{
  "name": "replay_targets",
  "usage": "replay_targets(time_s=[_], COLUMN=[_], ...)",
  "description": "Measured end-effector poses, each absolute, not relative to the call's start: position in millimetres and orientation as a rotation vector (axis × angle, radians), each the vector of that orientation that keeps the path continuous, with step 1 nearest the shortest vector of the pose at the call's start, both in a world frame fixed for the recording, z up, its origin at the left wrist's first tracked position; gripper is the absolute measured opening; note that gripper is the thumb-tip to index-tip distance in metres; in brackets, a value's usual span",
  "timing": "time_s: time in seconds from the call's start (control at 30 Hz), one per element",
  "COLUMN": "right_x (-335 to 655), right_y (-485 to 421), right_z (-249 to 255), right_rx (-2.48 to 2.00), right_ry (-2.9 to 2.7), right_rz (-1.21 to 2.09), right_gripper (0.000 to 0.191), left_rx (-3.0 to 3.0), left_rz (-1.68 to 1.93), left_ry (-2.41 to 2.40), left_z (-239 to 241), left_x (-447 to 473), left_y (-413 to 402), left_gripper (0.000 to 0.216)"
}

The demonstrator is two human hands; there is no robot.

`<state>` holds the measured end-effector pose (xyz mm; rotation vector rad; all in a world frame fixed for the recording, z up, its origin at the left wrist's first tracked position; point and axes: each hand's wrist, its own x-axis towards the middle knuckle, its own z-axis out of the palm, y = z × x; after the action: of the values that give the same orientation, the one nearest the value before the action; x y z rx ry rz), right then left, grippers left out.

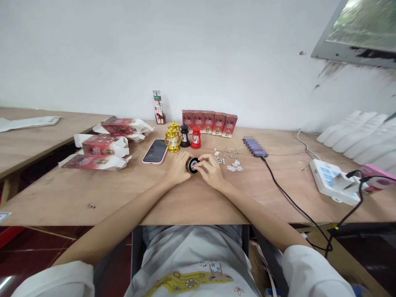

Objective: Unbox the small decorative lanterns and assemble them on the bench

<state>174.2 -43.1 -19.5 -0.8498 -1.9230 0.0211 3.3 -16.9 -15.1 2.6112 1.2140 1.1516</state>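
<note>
My left hand [179, 167] is closed around a small lantern [188, 165], tilted so its round black underside with a gold rim faces me. My right hand [210, 170] is pinched at the middle of that underside; whatever its fingertips hold is too small to make out. Just beyond stand a gold lantern [173, 140] with another gold one behind it, a black lantern [185, 136] and a red lantern [196, 138]. Right of my hands lie small round button cells [220, 160], white plastic pieces [235, 166] and a cluster of thin wire handles [230, 154].
A phone [155, 151] lies left of the lanterns. Opened red boxes [103, 144] are at the left, and a row of closed red boxes [208, 122] stands by the wall. A cabled phone [255, 147] and a white power strip [334, 181] are at the right.
</note>
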Motion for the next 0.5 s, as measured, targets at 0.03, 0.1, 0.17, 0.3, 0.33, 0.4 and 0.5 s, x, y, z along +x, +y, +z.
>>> replay_targets(time_s=[0.03,0.1,0.17,0.3,0.33,0.4,0.5], right_x=[174,174,173,171,170,168,167], right_y=[-44,-46,-48,-46,-43,-37,-31], right_z=[-18,-15,-13,-12,-14,-18,-21], right_rx=[-0.846,-0.841,-0.843,-0.886,-0.907,-0.969,-1.086], right_ry=[-1.910,-1.873,-1.817,-1.619,-1.548,-1.382,-1.139], right_rz=[0.019,0.039,0.098,0.358,0.465,0.747,1.261], right_gripper=[0.016,0.016,0.015,0.013,0.012,0.009,0.009], left_rx=[2.598,2.576,2.559,2.521,2.515,2.528,2.609], left_rz=[1.170,1.194,1.213,1.261,1.273,1.285,1.259], left_ry=[1.215,1.214,1.219,1.273,1.294,1.330,1.379], left_z=[-15,-15,-15,-15,-15,-12,-8], left_x=[4,4,4,2,1,-1,-4], left_y=[-17,-17,-17,-15,-14,-13,-14], left_gripper=[0.027,0.026,0.026,0.027,0.027,0.029,0.034])
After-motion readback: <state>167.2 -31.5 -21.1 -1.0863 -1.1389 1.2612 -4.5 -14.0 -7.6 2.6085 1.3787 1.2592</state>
